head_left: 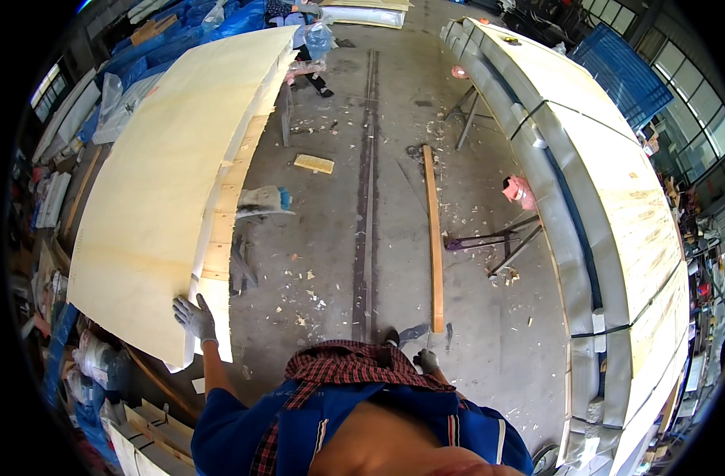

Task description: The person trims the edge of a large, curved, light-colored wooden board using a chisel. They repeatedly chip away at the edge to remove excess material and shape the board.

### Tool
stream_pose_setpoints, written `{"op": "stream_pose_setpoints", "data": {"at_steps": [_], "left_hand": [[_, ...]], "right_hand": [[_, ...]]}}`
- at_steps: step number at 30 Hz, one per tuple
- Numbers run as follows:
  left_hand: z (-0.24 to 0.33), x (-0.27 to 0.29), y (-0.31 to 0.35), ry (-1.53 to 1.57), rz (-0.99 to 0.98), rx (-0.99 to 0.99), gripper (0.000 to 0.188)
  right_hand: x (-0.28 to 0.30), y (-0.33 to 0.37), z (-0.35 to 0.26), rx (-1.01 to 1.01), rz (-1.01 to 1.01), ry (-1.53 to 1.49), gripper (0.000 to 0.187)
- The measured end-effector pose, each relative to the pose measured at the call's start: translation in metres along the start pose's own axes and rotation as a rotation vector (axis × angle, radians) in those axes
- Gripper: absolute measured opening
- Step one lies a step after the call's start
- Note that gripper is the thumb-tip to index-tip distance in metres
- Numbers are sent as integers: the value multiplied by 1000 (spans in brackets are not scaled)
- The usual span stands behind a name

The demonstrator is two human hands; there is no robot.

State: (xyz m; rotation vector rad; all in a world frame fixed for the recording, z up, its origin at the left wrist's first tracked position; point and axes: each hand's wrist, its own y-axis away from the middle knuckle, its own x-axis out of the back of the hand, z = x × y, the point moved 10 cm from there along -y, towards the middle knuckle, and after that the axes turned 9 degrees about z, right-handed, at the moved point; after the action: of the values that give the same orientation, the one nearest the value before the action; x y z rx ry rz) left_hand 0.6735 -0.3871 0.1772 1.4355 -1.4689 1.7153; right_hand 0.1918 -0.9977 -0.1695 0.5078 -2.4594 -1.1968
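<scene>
My left hand (194, 319), in a grey work glove, lies with fingers apart on the near right corner of a long pale plywood sheet (152, 174). The sheet covers a stack at the left, and a strip of raw wood boards (219, 230) shows along its side. My right hand (428, 362), also gloved, hangs low in front of my body with its fingers curled. Something small and thin seems to be in it, too small to make out. Beyond that hand a long wooden beam (433, 238) lies on the floor.
At the right stands a long strapped stack (616, 174) with a plywood top, above metal trestle legs (505, 246). A yellowish block (314, 163) and wood scraps lie on the concrete floor (323, 238). Another person (299, 40) is at the far left stack. Blue sheeting (196, 32) lies behind.
</scene>
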Motion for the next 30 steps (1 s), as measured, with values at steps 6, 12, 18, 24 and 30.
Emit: {"op": "stream_pose_setpoints", "data": {"at_steps": [6, 12, 18, 24, 30], "left_hand": [[116, -151, 174, 845, -901, 228, 64], [182, -143, 382, 923, -1500, 452, 44], [160, -155, 377, 912, -1411, 853, 31], [249, -205, 312, 1206, -1301, 1103, 34], [505, -217, 201, 1224, -1226, 720, 34]], "right_hand": [[-14, -37, -135, 106, -138, -59, 28], [-9, -83, -259, 164, -156, -123, 27], [-132, -94, -395, 193, -397, -125, 19], [-220, -84, -577, 384, -356, -84, 18], [-234, -111, -737, 565, -371, -48, 31]]}}
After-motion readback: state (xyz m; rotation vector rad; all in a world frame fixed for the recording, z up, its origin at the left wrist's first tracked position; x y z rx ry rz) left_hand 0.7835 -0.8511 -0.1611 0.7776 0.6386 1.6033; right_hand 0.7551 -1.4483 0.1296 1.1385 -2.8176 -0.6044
